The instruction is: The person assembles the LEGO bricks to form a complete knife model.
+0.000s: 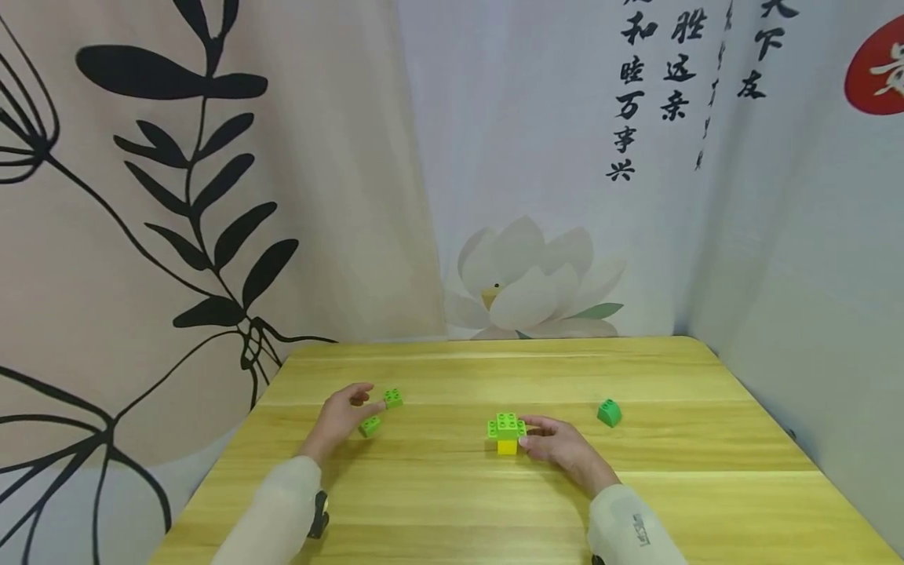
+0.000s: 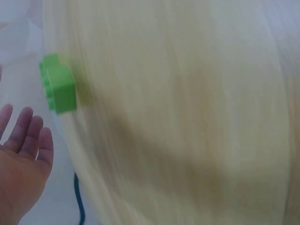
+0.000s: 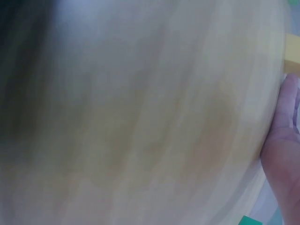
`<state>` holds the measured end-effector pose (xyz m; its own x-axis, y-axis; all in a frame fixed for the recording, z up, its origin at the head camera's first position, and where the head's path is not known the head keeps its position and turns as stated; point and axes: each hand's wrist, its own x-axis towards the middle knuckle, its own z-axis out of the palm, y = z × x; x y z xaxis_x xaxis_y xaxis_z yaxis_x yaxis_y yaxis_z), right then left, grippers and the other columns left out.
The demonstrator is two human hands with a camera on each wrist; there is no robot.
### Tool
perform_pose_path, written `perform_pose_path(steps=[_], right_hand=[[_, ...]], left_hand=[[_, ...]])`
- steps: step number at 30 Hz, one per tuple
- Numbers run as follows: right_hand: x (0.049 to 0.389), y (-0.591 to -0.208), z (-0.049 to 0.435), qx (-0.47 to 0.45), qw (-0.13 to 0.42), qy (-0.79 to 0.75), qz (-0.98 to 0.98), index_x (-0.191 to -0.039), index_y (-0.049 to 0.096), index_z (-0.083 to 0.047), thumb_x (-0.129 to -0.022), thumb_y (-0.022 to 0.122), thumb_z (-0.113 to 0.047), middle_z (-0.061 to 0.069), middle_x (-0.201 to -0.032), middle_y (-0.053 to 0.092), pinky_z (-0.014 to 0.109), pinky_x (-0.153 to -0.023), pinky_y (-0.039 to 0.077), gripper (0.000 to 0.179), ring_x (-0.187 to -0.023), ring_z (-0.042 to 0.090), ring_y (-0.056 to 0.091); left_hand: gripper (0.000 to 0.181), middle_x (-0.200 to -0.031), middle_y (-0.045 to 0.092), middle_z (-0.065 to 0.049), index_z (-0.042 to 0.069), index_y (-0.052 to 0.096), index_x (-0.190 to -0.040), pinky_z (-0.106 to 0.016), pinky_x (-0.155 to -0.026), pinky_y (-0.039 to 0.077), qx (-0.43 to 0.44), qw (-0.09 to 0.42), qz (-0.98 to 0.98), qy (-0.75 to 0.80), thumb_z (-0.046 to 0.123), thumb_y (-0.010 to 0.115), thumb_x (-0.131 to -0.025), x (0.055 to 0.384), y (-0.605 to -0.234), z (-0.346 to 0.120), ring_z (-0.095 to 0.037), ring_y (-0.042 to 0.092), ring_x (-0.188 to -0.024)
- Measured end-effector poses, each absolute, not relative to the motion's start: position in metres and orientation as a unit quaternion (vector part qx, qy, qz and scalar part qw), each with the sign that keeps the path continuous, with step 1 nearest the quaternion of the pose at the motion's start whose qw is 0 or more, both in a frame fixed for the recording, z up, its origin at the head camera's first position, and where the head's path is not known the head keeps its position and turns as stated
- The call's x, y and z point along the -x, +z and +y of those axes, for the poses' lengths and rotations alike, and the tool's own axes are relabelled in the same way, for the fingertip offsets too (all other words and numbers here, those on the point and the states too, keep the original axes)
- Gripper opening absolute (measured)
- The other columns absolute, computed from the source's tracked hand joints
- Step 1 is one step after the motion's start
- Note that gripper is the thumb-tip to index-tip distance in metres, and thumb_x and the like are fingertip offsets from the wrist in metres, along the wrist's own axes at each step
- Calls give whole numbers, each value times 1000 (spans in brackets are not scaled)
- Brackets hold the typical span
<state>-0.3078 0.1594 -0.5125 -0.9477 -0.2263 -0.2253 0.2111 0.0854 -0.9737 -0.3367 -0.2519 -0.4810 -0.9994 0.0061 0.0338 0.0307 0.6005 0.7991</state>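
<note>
On the table's left half, my left hand (image 1: pixel 340 417) is beside two small lime-green toy bricks. The far brick (image 1: pixel 393 398) is right at the fingertips, and the near brick (image 1: pixel 369 426) lies below the hand. In the left wrist view the fingers are relaxed, apart from a green brick (image 2: pixel 60 85). My right hand (image 1: pixel 561 449) holds the right side of a small stack, thumb in front and fingers behind. The stack has lime-green bricks (image 1: pixel 506 425) spreading sideways on top of a yellow brick (image 1: pixel 507 446). The right wrist view catches just the thumb side and a yellow edge (image 3: pixel 293 54).
A darker green brick (image 1: pixel 609 413) with a sloped side lies right of the right hand. The wooden table (image 1: pixel 438 502) ends at a printed curtain (image 1: pixel 353 196) behind it, with another curtain along the right.
</note>
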Motion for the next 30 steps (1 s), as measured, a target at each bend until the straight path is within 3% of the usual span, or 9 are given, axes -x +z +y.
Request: perform_pose_path(steps=[12,22,30], right_hand=[[306,-513,160,1,161,-667,727,-140,55,-6,-86,78,-16,16,-125,55,36,-90,52,59,-100,22,61],[306,-511,161,9,162,-664,730,-139,56,-7,-86,79,-18,16,-125,55,36,-90,52,59,-100,22,61],[305,-510,161,13,163,-675,719,-140,54,-3,-88,77,-12,18,-125,53,36,-91,52,58,-100,23,61]], left_hand=[[63,-133,53,-24,-2,51,-139,-53,-98,42,-3,-6,-903,-429,35,72,-92,331,-489,-276,-39,48,-123],[54,-124,60,-18,-1,58,-131,-52,-98,43,-13,-12,-909,-416,29,75,-90,326,-501,-277,-34,54,-117],[61,-125,58,-18,-4,56,-132,-53,-100,41,-10,-11,-911,-412,30,78,-87,326,-506,-274,-35,53,-117]])
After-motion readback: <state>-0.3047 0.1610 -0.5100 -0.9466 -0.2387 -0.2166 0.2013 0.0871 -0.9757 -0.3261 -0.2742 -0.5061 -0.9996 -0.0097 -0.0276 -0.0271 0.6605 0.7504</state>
